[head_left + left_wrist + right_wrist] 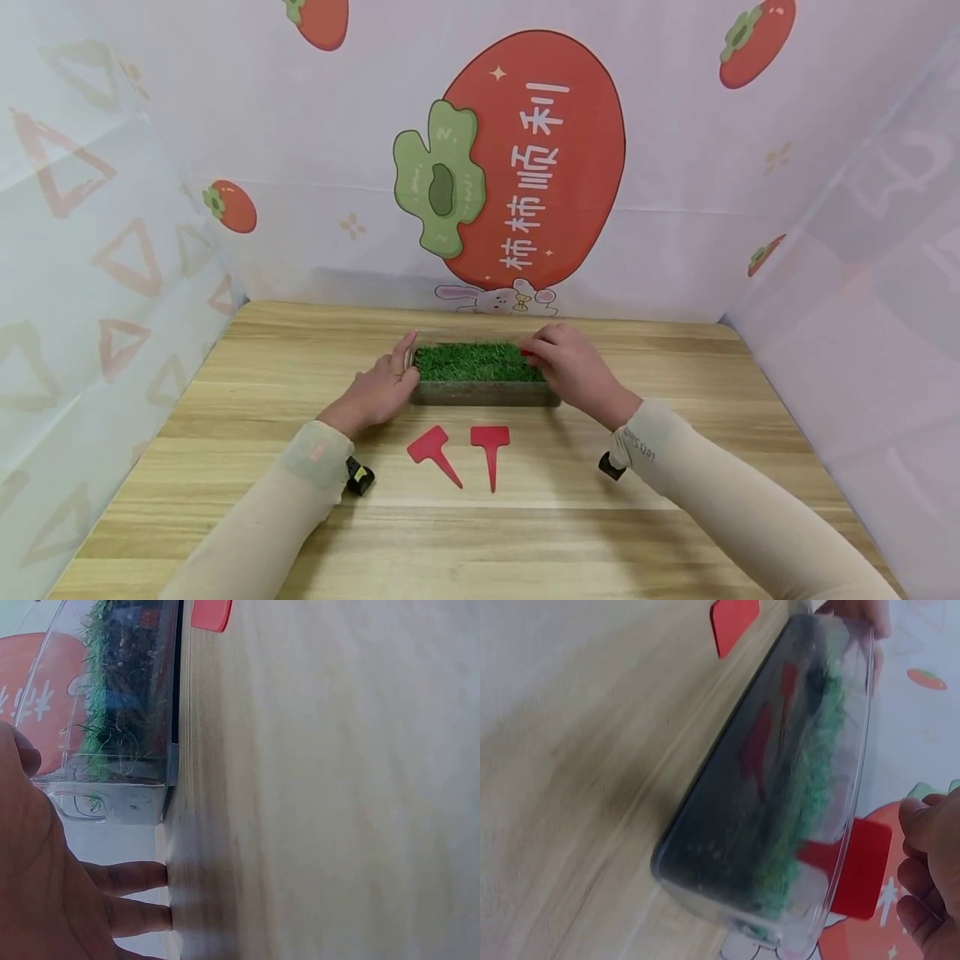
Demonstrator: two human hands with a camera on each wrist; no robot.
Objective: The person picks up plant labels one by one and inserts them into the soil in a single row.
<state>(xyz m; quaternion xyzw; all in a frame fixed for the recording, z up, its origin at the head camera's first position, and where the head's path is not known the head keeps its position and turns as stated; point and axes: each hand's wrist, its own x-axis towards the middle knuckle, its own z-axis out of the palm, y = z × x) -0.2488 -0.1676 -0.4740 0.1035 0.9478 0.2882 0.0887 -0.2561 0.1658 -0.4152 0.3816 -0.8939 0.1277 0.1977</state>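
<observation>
A clear plastic box (483, 394) with a dark lower part holds green artificial grass (472, 363). At its left end my left hand (384, 390) holds it between thumb and index finger. Other fingers (135, 877) stretch down to the table in the left wrist view. My right hand (572, 367) is over the box's right end, its fingers bent, beside a red T-shaped plant label (864, 868). That label stands upright in the grass; the right wrist view shows a small gap between it and the fingertips.
Two more red T-shaped labels lie flat in front of the box, a tilted one (431, 447) on the left and a straighter one (491, 446) on the right. Behind the wooden table (480, 533) hangs a cloth backdrop (345, 150) with persimmon prints.
</observation>
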